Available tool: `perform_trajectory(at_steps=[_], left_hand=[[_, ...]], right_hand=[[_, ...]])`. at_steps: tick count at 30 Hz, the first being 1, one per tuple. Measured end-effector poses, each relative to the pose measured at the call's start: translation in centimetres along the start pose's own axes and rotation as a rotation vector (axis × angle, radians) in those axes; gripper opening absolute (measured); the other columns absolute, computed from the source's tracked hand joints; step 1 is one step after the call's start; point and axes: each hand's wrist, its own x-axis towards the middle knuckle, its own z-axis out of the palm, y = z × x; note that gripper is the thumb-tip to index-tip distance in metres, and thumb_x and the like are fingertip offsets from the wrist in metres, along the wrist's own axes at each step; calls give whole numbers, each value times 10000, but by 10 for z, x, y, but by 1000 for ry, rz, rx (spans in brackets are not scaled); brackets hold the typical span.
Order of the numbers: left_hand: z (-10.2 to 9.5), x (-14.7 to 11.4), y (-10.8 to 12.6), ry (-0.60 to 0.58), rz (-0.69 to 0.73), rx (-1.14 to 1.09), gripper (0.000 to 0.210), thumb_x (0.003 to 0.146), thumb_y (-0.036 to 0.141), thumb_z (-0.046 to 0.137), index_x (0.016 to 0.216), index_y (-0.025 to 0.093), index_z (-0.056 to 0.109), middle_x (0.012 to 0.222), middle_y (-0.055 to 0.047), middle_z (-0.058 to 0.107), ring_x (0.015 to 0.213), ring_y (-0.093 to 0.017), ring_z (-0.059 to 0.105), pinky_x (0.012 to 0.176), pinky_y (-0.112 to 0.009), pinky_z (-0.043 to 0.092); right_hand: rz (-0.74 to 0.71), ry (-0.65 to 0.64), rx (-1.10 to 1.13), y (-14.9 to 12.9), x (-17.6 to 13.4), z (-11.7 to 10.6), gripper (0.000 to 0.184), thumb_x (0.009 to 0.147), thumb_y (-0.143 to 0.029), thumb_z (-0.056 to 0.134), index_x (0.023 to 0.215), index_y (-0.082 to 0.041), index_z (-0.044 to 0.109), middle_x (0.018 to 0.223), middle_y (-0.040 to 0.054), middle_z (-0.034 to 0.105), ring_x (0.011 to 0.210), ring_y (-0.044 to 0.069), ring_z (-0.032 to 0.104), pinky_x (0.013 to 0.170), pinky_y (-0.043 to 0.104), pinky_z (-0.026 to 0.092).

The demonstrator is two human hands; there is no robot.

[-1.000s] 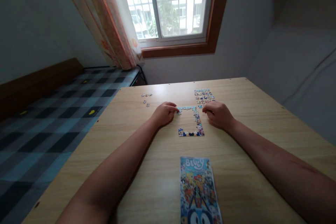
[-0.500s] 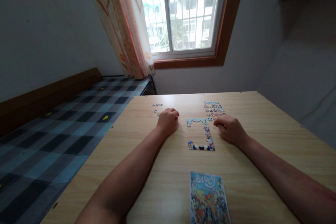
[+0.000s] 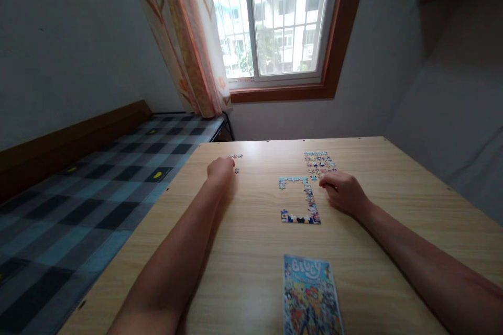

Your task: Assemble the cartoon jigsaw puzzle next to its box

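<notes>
My left hand has its fingers curled down at the small loose puzzle pieces on the table's far left. One more loose piece lies by its fingertips, which are partly hidden, so I cannot make out what is between them. My right hand rests on the table, loosely closed, with nothing visible in it. Just left of it is the partly joined puzzle border, whose left side has a gap. Rows of loose puzzle pieces lie beyond my right hand.
A picture card lettered "Bluey" lies on the wooden table nearest me. On the left is a bed with a checked cover. A curtain and a barred window are behind the table.
My left hand has moved left, from beside the puzzle border to the loose pieces, and now covers one that showed before. My right hand has stayed in place.
</notes>
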Motion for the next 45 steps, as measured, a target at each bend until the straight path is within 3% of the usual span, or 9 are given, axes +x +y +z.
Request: perform_trajectory(at_steps=[4, 12, 16, 20, 25, 32, 41, 45], left_hand=[[2, -1, -2, -22, 76, -15, 319, 869, 169, 601, 1104, 265, 795, 1199, -81, 751, 1112, -257, 688, 908, -280, 516], [3, -2, 1, -53, 116, -2, 292, 828, 168, 606, 1023, 227, 816, 1121, -103, 769, 1020, -273, 707, 809, -288, 511], [0, -4, 6, -68, 160, -8, 230, 839, 251, 634, 968, 201, 818, 1062, -133, 773, 973, -288, 706, 783, -309, 502], [-6, -5, 8, -166, 302, -70, 205, 834, 368, 685, 869, 214, 816, 912, -93, 785, 822, -230, 699, 722, -281, 478], [-11, -3, 3, -263, 455, -167, 174, 813, 277, 669, 901, 236, 814, 906, -26, 790, 799, -172, 681, 714, -247, 459], [-9, -2, 4, -398, 522, -255, 269, 731, 208, 726, 983, 248, 810, 852, -10, 777, 747, -170, 664, 674, -258, 441], [-10, -5, 13, -317, 522, -118, 203, 725, 222, 716, 902, 261, 807, 852, -5, 777, 737, -152, 658, 626, -234, 401], [-6, -8, 20, -290, 595, -145, 157, 704, 227, 707, 834, 238, 794, 875, -18, 762, 745, -162, 654, 653, -240, 437]], right_hand=[[7, -3, -2, 0, -1, 0, 233, 810, -62, 496, 755, -206, 670, 748, 35, 702, 732, 197, 660, 725, 308, 485], [10, -6, 8, 1, 0, 1, 238, 816, -57, 497, 756, -210, 669, 772, 40, 714, 761, 202, 666, 747, 311, 493], [8, -9, 16, 2, -1, 2, 235, 808, -53, 503, 761, -209, 672, 777, 41, 714, 767, 202, 665, 756, 312, 497], [10, 1, 15, 1, 0, 2, 236, 806, -54, 501, 753, -211, 670, 765, 37, 710, 751, 199, 660, 744, 311, 491], [15, 4, 16, 2, 0, 2, 236, 796, -59, 500, 751, -212, 675, 766, 38, 711, 750, 204, 657, 733, 314, 486], [7, 6, 13, 0, 0, 1, 238, 794, -60, 501, 748, -215, 676, 765, 37, 713, 741, 201, 660, 727, 310, 482], [-3, 9, 21, -5, 2, 0, 248, 796, -45, 495, 742, -212, 671, 748, 34, 707, 743, 195, 657, 745, 307, 488], [-35, -8, 2, -9, 4, -1, 248, 811, -51, 502, 742, -212, 676, 750, 40, 710, 743, 194, 650, 739, 306, 484]])
